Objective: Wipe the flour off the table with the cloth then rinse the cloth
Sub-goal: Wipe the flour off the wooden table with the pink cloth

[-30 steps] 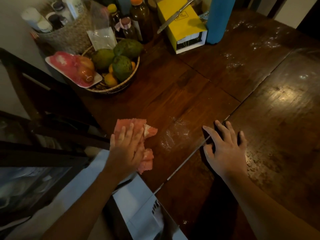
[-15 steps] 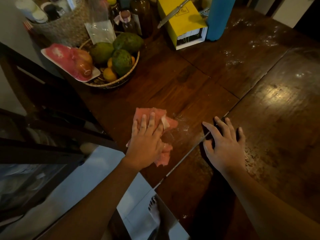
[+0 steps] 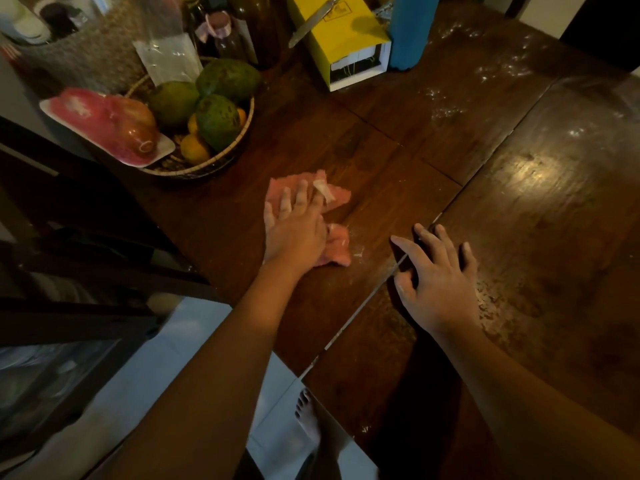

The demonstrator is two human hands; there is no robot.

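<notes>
A crumpled pink cloth point(image 3: 337, 197) lies on the dark wooden table point(image 3: 398, 174). My left hand point(image 3: 296, 230) presses flat on it with fingers spread. My right hand point(image 3: 438, 271) rests palm down on the table to the right, fingers apart, holding nothing, across the seam between two tabletops. A little flour point(image 3: 358, 252) shows beside the cloth's lower edge. More flour point(image 3: 446, 110) is scattered far back on the right, and white specks point(image 3: 491, 306) lie just right of my right hand.
A woven basket point(image 3: 207, 164) of green and orange fruit sits at the back left, with a white tray point(image 3: 162, 155) of pink wrapped items. Behind stand bottles, a yellow box point(image 3: 341, 39) and a blue cylinder point(image 3: 412, 29). A dark chair point(image 3: 86, 271) stands left. My bare foot point(image 3: 306, 415) shows below.
My left hand has slid the cloth to the right and away from me, across the flour patch near the seam, which is mostly gone. My right hand has stayed put.
</notes>
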